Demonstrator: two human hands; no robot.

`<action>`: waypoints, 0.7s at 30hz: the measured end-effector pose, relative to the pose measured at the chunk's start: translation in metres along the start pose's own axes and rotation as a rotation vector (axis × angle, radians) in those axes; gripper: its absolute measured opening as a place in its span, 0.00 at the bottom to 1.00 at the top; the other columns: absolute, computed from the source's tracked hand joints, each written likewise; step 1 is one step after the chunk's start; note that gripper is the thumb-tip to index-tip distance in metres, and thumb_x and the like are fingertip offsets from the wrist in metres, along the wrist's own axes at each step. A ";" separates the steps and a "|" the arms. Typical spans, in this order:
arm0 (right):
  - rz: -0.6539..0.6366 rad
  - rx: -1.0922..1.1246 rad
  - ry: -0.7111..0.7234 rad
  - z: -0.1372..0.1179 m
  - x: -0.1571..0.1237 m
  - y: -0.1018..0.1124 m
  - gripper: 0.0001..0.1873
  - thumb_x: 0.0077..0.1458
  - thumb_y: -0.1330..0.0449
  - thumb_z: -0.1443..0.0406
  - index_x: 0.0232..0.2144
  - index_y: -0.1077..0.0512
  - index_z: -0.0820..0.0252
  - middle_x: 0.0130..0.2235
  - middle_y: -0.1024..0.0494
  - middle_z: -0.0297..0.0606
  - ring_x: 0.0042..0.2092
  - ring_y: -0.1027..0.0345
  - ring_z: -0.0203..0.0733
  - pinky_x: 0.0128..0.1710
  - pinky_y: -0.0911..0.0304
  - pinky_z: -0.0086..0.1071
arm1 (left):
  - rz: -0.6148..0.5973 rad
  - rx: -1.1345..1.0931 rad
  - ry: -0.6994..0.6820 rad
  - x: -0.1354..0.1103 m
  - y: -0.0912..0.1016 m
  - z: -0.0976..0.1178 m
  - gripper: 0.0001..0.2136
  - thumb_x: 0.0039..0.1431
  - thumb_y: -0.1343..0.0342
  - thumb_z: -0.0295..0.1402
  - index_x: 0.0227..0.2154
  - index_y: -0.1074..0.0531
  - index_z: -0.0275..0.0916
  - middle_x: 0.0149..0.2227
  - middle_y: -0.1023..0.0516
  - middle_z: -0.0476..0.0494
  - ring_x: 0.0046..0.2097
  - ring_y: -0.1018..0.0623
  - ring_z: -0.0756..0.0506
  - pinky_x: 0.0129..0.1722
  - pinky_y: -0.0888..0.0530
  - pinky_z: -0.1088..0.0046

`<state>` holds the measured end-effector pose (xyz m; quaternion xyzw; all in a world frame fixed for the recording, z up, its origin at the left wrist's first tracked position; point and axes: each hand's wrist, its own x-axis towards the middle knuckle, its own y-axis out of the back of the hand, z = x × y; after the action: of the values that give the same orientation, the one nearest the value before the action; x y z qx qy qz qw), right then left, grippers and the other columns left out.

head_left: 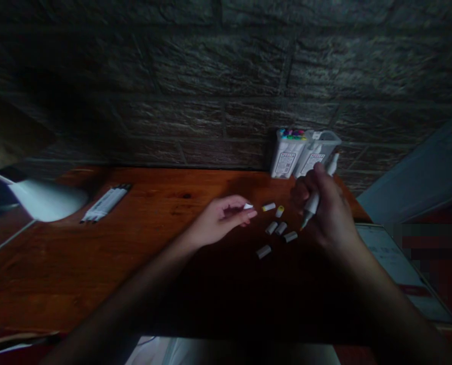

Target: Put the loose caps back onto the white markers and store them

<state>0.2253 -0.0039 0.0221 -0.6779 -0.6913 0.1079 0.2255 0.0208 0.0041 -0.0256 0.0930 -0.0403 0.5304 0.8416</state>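
Observation:
My right hand (326, 208) is closed around a white marker (312, 203) with both tips bare, one pointing down to the left over the table. Between the thumb and fingers of my left hand (226, 215) is a small white marker cap (247, 206). Several loose caps lie between and below the hands, among them a yellow-ended cap (268, 207), another yellow-ended one (280, 211) and a plain pale cap (264, 251). Behind my right hand stand two clear marker cases, one (285, 157) packed with coloured ends, the other (312, 158) partly filled.
A row of white markers (106, 204) lies on the wooden table (165, 197) at left, beside a white lamp (48, 200). A stone-block wall (195, 91) rises behind the table. At right lies a flat tablet-like object (395, 263).

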 end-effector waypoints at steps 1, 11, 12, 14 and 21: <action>0.006 -0.046 0.028 0.000 -0.001 0.000 0.25 0.51 0.35 0.47 0.17 0.37 0.58 0.18 0.36 0.28 0.17 0.49 0.27 0.13 0.51 0.24 | 0.017 -0.020 -0.011 0.000 -0.001 0.000 0.09 0.56 0.37 0.34 0.35 0.26 0.34 0.31 0.23 0.46 0.32 0.23 0.51 0.35 0.23 0.73; -0.210 -0.473 0.262 0.005 -0.019 0.001 0.09 0.54 0.33 0.65 0.40 0.23 0.54 0.42 0.20 0.34 0.33 0.26 0.34 0.34 0.27 0.29 | 0.052 -0.078 -0.077 -0.001 -0.003 0.001 0.09 0.54 0.36 0.30 0.38 0.24 0.33 0.34 0.20 0.45 0.33 0.23 0.51 0.34 0.22 0.75; -0.209 -0.544 0.310 0.007 -0.020 0.000 0.09 0.55 0.34 0.66 0.40 0.23 0.54 0.42 0.20 0.35 0.35 0.25 0.35 0.35 0.27 0.30 | 0.053 -0.075 -0.080 -0.001 -0.003 0.002 0.09 0.54 0.36 0.31 0.38 0.24 0.33 0.34 0.20 0.45 0.32 0.23 0.51 0.34 0.22 0.75; -0.208 -0.680 0.425 0.010 -0.021 0.001 0.07 0.57 0.36 0.66 0.40 0.23 0.54 0.41 0.20 0.35 0.38 0.25 0.38 0.38 0.27 0.32 | 0.046 -0.057 -0.083 -0.001 -0.002 0.003 0.09 0.55 0.37 0.32 0.38 0.24 0.33 0.34 0.20 0.45 0.32 0.23 0.51 0.34 0.22 0.74; -0.306 -0.896 0.589 0.019 -0.019 0.006 0.07 0.58 0.38 0.67 0.41 0.24 0.53 0.42 0.20 0.37 0.44 0.25 0.42 0.44 0.28 0.39 | 0.033 0.044 -0.118 -0.001 -0.003 0.007 0.08 0.59 0.40 0.32 0.38 0.24 0.34 0.33 0.22 0.45 0.32 0.24 0.51 0.34 0.23 0.75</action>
<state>0.2213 -0.0190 -0.0004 -0.6009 -0.6679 -0.4246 0.1122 0.0229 0.0004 -0.0192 0.1421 -0.0797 0.5387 0.8266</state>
